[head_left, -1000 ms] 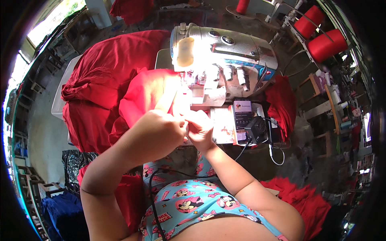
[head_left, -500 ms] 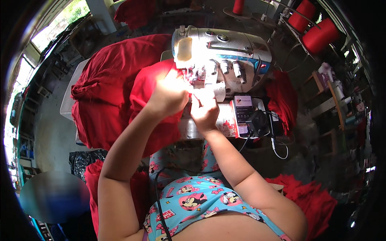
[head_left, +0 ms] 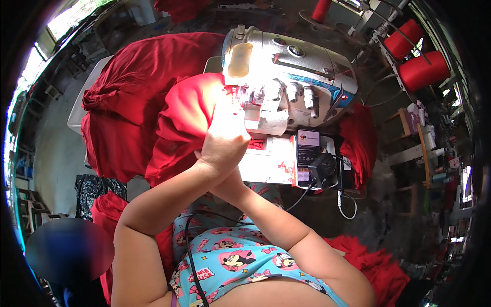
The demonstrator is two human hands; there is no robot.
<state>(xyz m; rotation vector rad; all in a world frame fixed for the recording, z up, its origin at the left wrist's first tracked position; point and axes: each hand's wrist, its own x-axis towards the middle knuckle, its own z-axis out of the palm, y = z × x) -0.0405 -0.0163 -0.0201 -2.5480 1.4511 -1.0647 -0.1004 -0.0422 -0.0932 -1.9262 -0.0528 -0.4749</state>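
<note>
Under the bright lamp, a red cloth lies bunched at the needle end of a silver-and-blue industrial sewing machine. My left hand is closed on the cloth's edge just in front of the presser foot; glare washes out its fingertips. My right hand has crossed beneath my left wrist, beside the hanging part of the cloth. Its fingers are mostly hidden behind the left hand and forearm, so their grip does not show.
A large red fabric pile rests on a pale bin at left. Right of the machine bed are a dark phone-like box, a black adapter with cables, and more red fabric. Red thread cones stand at the far right.
My right hand has left the machine's front and moved left and nearer me, under my left wrist. The left hand has shifted slightly right and nearer. The whole view has shifted a little.
</note>
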